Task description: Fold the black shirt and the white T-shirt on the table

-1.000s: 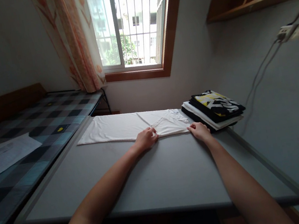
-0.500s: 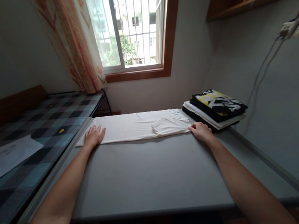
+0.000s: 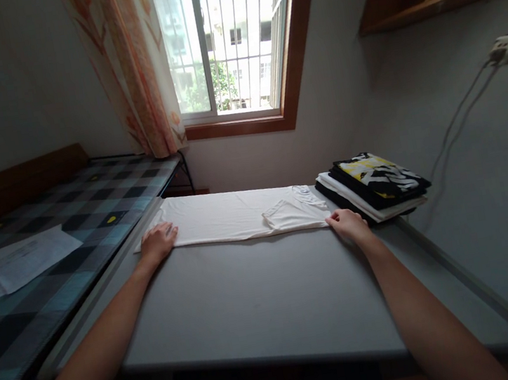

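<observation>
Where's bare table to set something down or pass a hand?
Free: the wide gray stretch of the table between the white shirt and the near edge, bounded by the two forearms. Crowded: the far strip, with the left hand and right hand at the shirt's ends, and the folded clothes stack at the right far corner.

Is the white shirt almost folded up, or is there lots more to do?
Partly. The white shirt already lies folded into a long strip on the table. The left hand and right hand hold its two ends. It is not yet folded small like the stack of folded clothes.
</observation>
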`<state>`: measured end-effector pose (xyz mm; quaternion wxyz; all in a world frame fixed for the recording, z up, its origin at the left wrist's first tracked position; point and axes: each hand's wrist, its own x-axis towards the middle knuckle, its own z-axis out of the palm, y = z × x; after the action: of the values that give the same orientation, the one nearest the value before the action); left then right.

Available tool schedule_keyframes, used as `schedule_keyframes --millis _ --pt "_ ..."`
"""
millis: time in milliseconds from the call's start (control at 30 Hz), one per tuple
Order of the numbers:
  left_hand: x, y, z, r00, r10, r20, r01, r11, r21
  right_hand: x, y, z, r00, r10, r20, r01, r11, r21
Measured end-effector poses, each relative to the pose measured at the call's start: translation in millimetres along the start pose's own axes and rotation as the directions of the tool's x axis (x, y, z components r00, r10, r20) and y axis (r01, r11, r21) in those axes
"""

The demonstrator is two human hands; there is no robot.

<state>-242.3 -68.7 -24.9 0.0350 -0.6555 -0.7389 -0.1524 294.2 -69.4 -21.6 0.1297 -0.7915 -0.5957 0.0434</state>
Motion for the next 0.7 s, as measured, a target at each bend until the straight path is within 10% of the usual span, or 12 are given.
schedule_keyframes --millis 300,700 --pt "4 -2 5.0 0.989 0.144 -0.039 -0.146 0.987 -0.064 -12 -26 -2 0.93 -0.352 -0.108 0.358 0.933 0.039" --pt "1 4 13.9 0.971 0.191 0.147 -0.191 0.981 -0.013 -7 -18 -1 0.931 -0.364 0.013 0.358 0.92 0.16"
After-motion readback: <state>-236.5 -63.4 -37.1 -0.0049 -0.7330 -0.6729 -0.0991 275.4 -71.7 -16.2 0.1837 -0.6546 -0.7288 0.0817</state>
